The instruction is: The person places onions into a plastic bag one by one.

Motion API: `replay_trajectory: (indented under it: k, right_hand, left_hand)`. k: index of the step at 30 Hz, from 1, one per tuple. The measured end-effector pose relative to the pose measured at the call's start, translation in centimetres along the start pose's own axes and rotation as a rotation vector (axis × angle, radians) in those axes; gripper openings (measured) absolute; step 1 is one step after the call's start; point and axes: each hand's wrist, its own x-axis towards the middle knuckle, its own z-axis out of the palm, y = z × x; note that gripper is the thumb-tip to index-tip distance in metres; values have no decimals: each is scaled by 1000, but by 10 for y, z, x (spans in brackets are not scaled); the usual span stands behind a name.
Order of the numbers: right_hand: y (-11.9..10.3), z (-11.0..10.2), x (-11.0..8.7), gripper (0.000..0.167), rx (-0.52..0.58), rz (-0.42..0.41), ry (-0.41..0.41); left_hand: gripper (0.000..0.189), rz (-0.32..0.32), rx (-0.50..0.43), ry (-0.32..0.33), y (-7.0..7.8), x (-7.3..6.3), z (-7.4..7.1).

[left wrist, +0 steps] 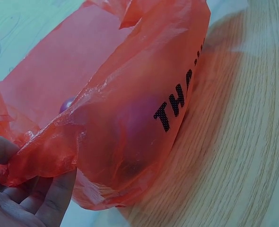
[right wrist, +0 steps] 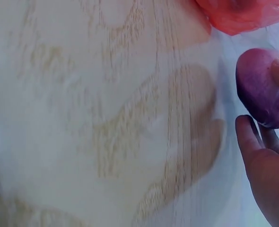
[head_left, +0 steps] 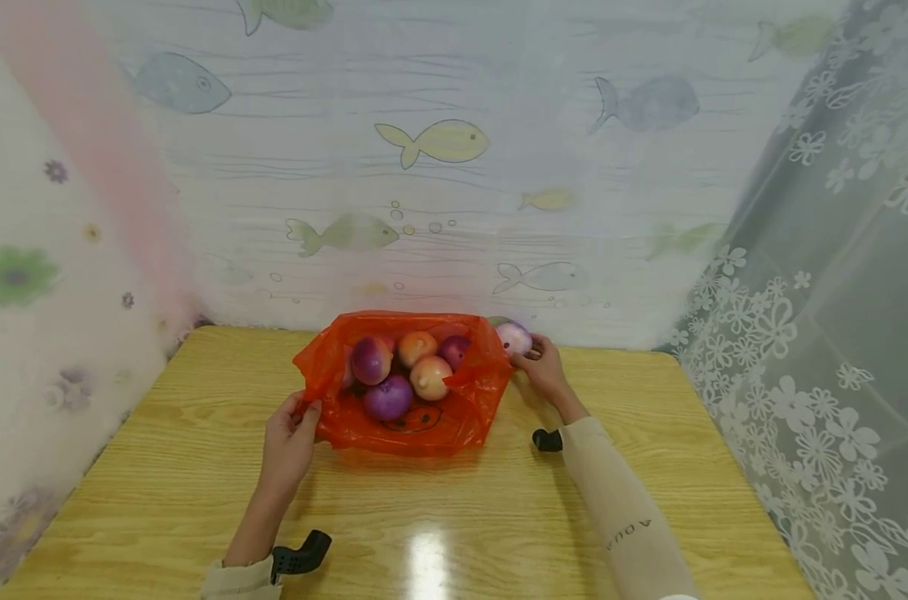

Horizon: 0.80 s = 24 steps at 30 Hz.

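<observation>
An open red plastic bag [head_left: 461, 437] holds several shiny round pieces of produce, some purple, like the purple one [head_left: 388, 397], others peach-orange, like the pale one [head_left: 429, 377]. My left hand [head_left: 288, 442] pinches the bag's left edge between thumb and fingers; in the left wrist view, black letters show on the bag's side. Just beyond the bag's right edge, my right hand [head_left: 541, 364] grips a purple-and-white, onion-like round thing [head_left: 512, 337]. Purple skin faces the right wrist view, thumb on one side of the onion-like thing [right wrist: 260, 85], fingers on the other.
A light wooden table [head_left: 393, 508] bears the bag. Behind it stands a wall covering [head_left: 454, 250] with printed fish, close to the table's far edge. Flower-patterned coverings border the left and right sides. A black wrist mount [head_left: 303, 554] juts from the left sleeve.
</observation>
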Motion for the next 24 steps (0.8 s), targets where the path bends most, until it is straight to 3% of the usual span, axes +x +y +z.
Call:
replay_trajectory:
  k: [11, 16, 24]
  right_hand:
    - [-19, -9, -21, 71, 60, 38, 32]
    - [-11, -11, -27, 64, 79, -8, 65]
    - [-13, -18, -41, 63, 151, -11, 63]
  left_hand:
    - [37, 7, -3, 1, 0, -2, 0]
    - [37, 17, -10, -2, 1, -2, -1]
    - [35, 37, 4, 8, -1, -1, 0]
